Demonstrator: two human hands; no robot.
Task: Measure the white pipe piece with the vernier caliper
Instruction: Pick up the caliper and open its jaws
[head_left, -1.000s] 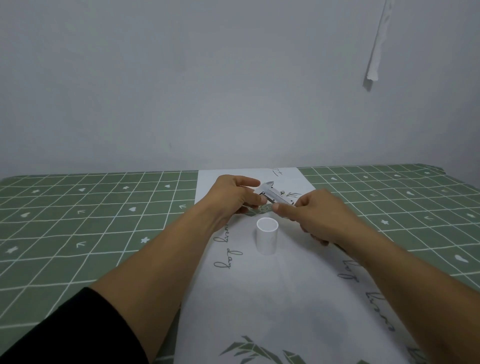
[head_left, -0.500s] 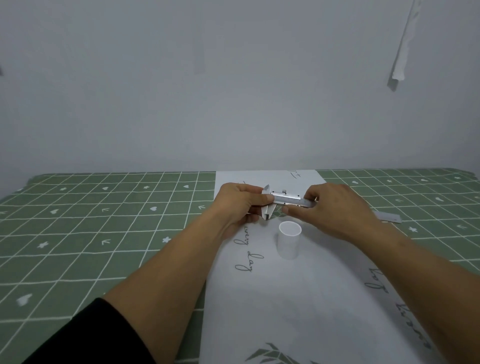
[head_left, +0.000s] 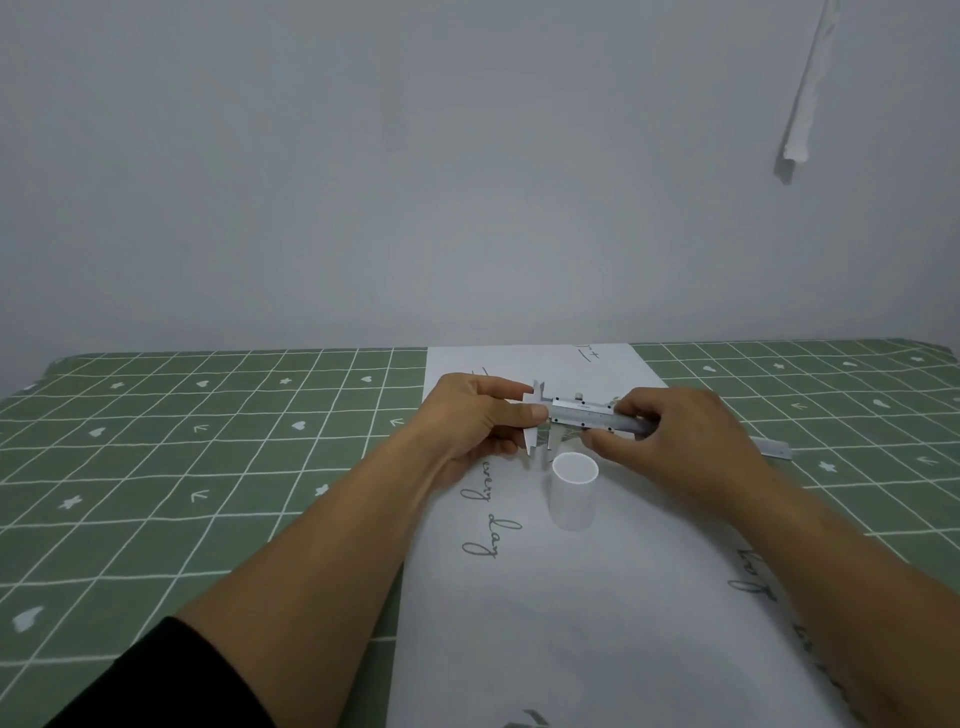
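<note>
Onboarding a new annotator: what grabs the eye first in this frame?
Both hands, centre frame: the left hand and right hand hold a vernier caliper level above the table, its jaws only slightly apart. Just below it, the white pipe piece stands upright and untouched on a white printed sheet over the green checked tablecloth.
</note>
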